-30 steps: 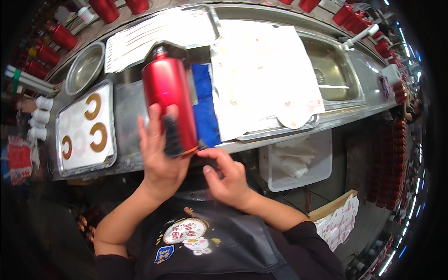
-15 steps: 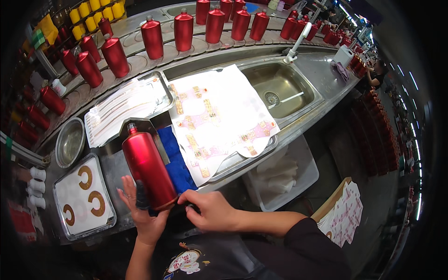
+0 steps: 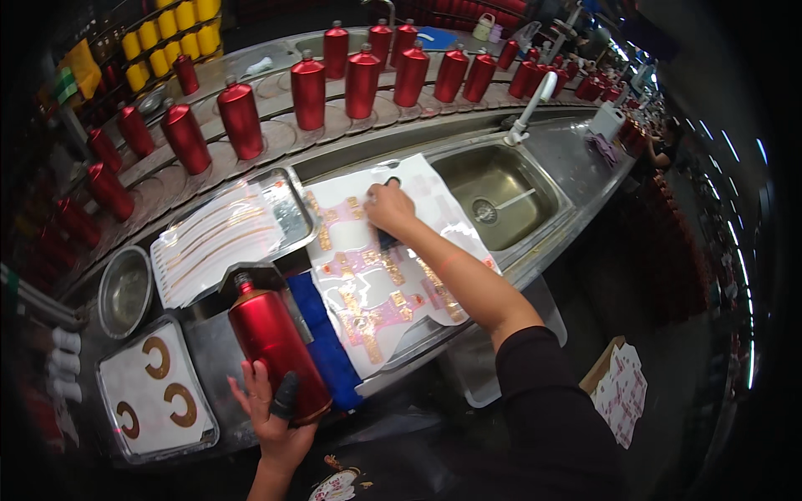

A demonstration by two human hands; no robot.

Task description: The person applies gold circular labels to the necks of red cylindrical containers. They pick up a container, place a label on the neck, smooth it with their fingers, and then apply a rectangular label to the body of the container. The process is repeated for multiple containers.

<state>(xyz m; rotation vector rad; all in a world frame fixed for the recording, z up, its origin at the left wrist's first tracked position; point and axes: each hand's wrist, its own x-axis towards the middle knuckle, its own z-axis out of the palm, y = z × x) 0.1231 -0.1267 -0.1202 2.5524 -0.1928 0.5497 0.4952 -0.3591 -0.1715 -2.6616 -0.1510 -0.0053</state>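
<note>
A red metallic bottle (image 3: 280, 351) with a bare threaded neck lies tilted in a metal cradle (image 3: 251, 274). At its base is my left hand (image 3: 280, 422), with one dark-covered finger against the bottle's side and the thumb by the bottom edge. The other fingers of that hand stick out, apart from the bottle. My right hand (image 3: 391, 207) reaches across a white sheet (image 3: 334, 188) of pink-and-gold decals. Its fingers are bent together down on the sheet beside a decal (image 3: 338, 212). Whatever the fingertips hold is hidden.
Red bottles (image 3: 362, 83) stand along the curved conveyor behind. On the left are a tray (image 3: 213, 417) with gold C-shaped pieces and a metal bowl (image 3: 125, 288). A strip-covered tray (image 3: 292, 196), blue cloth (image 3: 330, 351), sink (image 3: 501, 184) and white tap (image 3: 535, 108) fill the counter.
My right hand has gone from the bottle's base up and over to the decal sheet. My left hand stays at the base. The conveyor's bottles have shifted left, and my view has tilted up.
</note>
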